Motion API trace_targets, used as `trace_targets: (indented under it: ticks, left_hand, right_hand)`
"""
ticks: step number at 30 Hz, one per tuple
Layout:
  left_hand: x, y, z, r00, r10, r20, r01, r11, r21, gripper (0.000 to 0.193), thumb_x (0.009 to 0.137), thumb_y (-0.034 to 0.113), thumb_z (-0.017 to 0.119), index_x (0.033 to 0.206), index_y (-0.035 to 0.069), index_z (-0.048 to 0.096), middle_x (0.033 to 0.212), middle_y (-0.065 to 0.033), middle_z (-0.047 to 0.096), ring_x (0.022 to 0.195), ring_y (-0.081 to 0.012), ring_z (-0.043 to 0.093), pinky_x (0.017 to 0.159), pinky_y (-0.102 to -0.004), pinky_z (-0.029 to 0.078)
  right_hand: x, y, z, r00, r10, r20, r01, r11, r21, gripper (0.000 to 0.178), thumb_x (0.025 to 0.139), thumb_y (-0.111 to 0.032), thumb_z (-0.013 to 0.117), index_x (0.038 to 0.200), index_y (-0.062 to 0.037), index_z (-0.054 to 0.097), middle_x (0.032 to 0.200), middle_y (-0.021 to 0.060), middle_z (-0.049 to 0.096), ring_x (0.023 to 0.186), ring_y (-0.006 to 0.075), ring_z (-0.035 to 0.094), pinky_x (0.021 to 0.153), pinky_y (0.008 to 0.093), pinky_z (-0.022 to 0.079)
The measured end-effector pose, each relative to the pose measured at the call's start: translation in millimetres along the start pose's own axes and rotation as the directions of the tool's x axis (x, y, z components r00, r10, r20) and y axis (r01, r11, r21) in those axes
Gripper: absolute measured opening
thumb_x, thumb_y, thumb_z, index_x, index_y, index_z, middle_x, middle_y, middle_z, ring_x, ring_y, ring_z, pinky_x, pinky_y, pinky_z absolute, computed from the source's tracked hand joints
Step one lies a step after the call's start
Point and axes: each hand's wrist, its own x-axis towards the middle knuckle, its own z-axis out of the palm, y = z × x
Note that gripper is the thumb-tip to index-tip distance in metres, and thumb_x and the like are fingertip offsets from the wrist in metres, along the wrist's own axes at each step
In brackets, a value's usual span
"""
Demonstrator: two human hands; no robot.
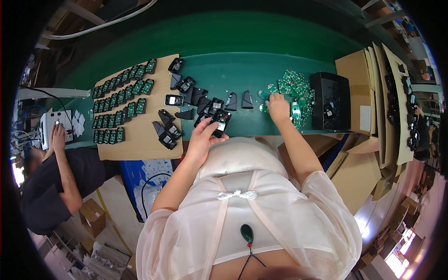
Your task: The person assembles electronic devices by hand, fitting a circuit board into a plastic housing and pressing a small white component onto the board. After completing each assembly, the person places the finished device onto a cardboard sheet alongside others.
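Observation:
My left hand [203, 140] grips a black plastic housing [221, 124] with a pale patch inside it, held just above the table's front edge. Several like it lie heaped beyond, among them a housing [216, 105] next to my fingers. My right hand [279, 108] is down on the table with curled fingers, at the left side of a pile of small green circuit boards [295, 84]. One loose circuit board [263, 95] shows beside its fingertips; what they pinch, if anything, is hidden. Between the hands lie two black wedge-shaped covers, one a cover [247, 100] standing apart.
On the left, a cardboard sheet [144, 149] carries rows of housings fitted with green boards. A black box [330, 126] with a few parts inside stands right of the pile, beside upright cardboard [353, 93]. At far left another person's hand [58, 135] touches a white device [46, 128].

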Motion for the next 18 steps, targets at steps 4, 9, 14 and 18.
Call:
trace_targets:
  ticks: [4, 9, 14, 18]
  left_hand:
    - [1.8, 2.5, 3.2, 0.999, -0.005, 0.052, 0.004, 1.0, 0.023, 0.021, 0.085, 0.01, 0.05, 0.104, 0.0, 0.049, 0.09, -0.0081, 0.057, 0.068, -0.0209, 0.061, 0.059, -0.0254, 0.051]
    - [2.0, 6.8, 5.6, 0.994, -0.01, 0.11, 0.016, 0.998, -0.055, 0.022, 0.085, 0.011, 0.049, 0.104, 0.0, 0.049, 0.089, -0.0088, 0.057, 0.068, -0.0212, 0.061, 0.059, -0.0265, 0.051]
    - [4.7, 10.4, 7.8, 0.978, -0.026, 0.206, 0.056, 0.988, -0.144, 0.019, 0.085, 0.01, 0.048, 0.102, 0.001, 0.047, 0.088, -0.0115, 0.057, 0.069, -0.0259, 0.06, 0.058, -0.0283, 0.05]
    - [6.1, 10.0, 10.5, 0.969, -0.036, 0.246, 0.07, 0.989, -0.131, 0.02, 0.085, 0.01, 0.047, 0.103, 0.001, 0.048, 0.085, -0.0103, 0.058, 0.067, -0.0232, 0.06, 0.058, -0.0274, 0.05]
  right_hand:
    - [-0.5, 9.7, 14.4, 0.989, -0.129, -0.07, 0.114, 0.977, -0.18, 0.018, 0.08, -0.019, 0.053, 0.089, -0.0032, 0.055, 0.085, 0.0106, 0.056, 0.083, 0.0247, 0.056, 0.064, 0.0356, 0.048]
    - [0.9, -1.4, -29.0, 0.953, 0.215, -0.211, -0.038, 0.781, 0.623, 0.02, 0.079, -0.012, 0.052, 0.096, -0.001, 0.055, 0.073, 0.0143, 0.056, 0.065, 0.0239, 0.058, 0.059, 0.0332, 0.047]
    - [-33.9, -48.5, -116.6, 0.965, 0.252, 0.075, -0.086, 0.032, 0.996, 0.015, 0.087, -0.01, 0.048, 0.097, -0.002, 0.055, 0.076, 0.0053, 0.056, 0.064, 0.0113, 0.054, 0.054, 0.0231, 0.043]
    - [-55.2, -73.8, -164.4, 0.995, 0.093, -0.043, 0.048, -0.049, 0.998, 0.02, 0.089, -0.009, 0.047, 0.107, -0.0034, 0.052, 0.083, 0.0017, 0.053, 0.066, 0.0063, 0.049, 0.055, 0.0179, 0.039]
